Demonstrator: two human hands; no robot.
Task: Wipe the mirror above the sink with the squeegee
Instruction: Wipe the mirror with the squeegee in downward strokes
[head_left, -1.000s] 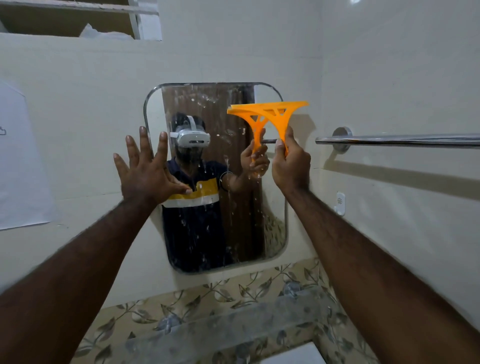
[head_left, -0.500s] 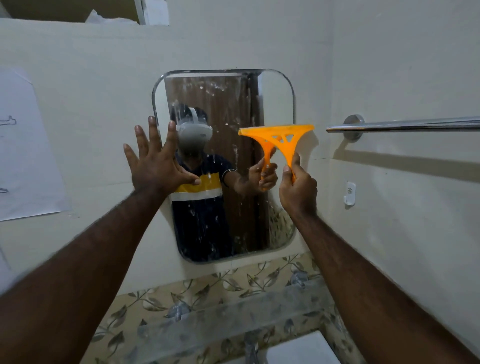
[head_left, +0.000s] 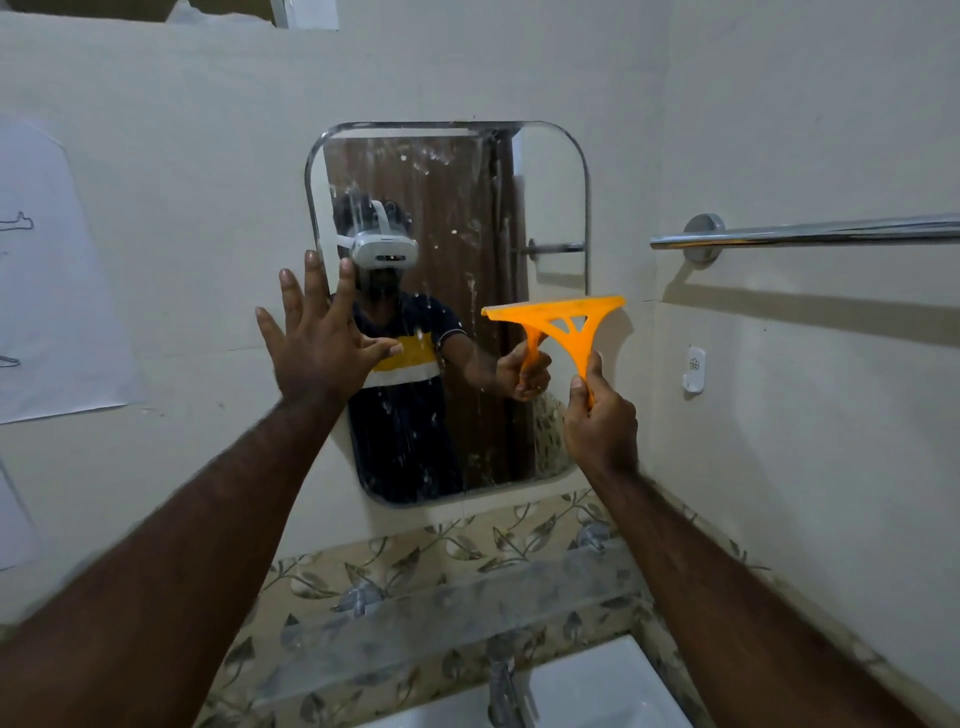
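Orange plastic squeegee (head_left: 558, 325), blade up, lies against the droplet-streaked mirror (head_left: 467, 208). Right hand (head_left: 600, 421) grips its handle; left hand (head_left: 324, 343) spreads flat on the mirror's left edge.

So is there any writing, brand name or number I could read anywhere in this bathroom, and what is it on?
No readable text anywhere.
Paper sheet on the left wall: only faint line drawings, no letters that can be made out.
White wall hook under the towel bar: a small flower-like emblem, no words.
Orange squeegee in the right hand: no marking visible.
Headset reflected in the mirror: no legible brand.
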